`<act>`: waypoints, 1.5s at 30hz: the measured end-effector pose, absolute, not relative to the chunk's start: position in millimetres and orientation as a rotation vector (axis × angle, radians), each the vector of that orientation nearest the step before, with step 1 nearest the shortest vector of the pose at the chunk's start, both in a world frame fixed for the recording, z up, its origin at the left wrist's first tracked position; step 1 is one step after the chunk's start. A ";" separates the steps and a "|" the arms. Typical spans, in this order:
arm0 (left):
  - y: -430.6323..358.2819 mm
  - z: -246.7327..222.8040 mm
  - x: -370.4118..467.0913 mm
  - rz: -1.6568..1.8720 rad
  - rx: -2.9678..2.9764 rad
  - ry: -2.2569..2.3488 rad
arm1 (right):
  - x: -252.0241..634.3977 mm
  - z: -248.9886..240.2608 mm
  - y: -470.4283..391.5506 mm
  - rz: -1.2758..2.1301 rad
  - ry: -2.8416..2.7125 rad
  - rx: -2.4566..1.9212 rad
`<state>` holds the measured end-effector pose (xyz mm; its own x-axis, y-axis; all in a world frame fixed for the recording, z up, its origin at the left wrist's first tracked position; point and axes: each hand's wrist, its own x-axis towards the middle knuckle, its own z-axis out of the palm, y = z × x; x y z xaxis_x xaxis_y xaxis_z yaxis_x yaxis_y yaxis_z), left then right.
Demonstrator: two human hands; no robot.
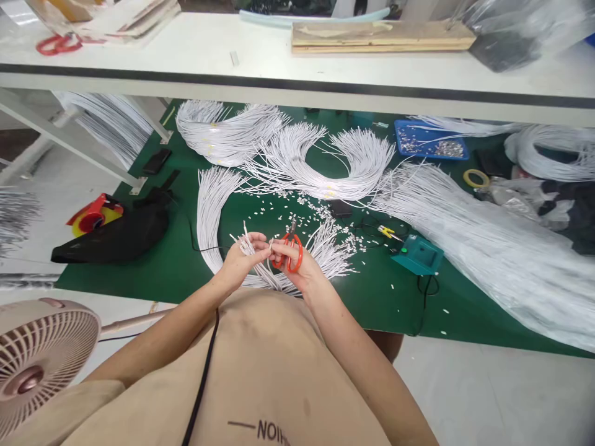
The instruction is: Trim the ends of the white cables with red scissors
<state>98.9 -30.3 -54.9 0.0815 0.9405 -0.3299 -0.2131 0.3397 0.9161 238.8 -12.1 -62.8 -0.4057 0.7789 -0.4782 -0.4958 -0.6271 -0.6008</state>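
Note:
White wires (247, 244) pass between the fingers of my left hand (244, 257), which is closed on them near the front edge of the green mat. Right beside it, my right hand (297, 260) has red-handled scissors (299, 253) hooked in its fingers, their dark blades pointing away from me. The fingertips of both hands meet at a wire end. Under and around the hands curves a bundle of white wires (211, 210). Small white pieces (302, 210) lie scattered just beyond the hands.
More white wire bundles (325, 176) lie behind. A blue tray (432, 139) holds small metal parts. A teal device (418, 254) with a cord stands right. A tape dispenser (95, 214) and black bag (116, 235) lie left. A raised white shelf (209, 49) crosses the back; a fan (41, 365) stands front left.

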 end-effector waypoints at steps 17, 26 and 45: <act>-33.4 -51.3 93.5 0.932 0.950 1.320 | 260.2 -59.7 -17.8 0.787 -2.157 -1.695; -34.1 -48.7 94.3 0.911 1.014 1.306 | 258.5 -47.4 -21.4 0.561 -2.426 -1.737; -33.7 -42.3 96.8 0.904 1.025 1.221 | 263.1 -49.3 -24.8 0.659 -2.345 -1.765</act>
<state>96.8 -33.7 -42.3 0.1352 0.9455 -0.2963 -0.0077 0.3000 0.9539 263.1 -24.8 -49.3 -0.3057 0.9399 -0.1521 0.8816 0.2191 -0.4181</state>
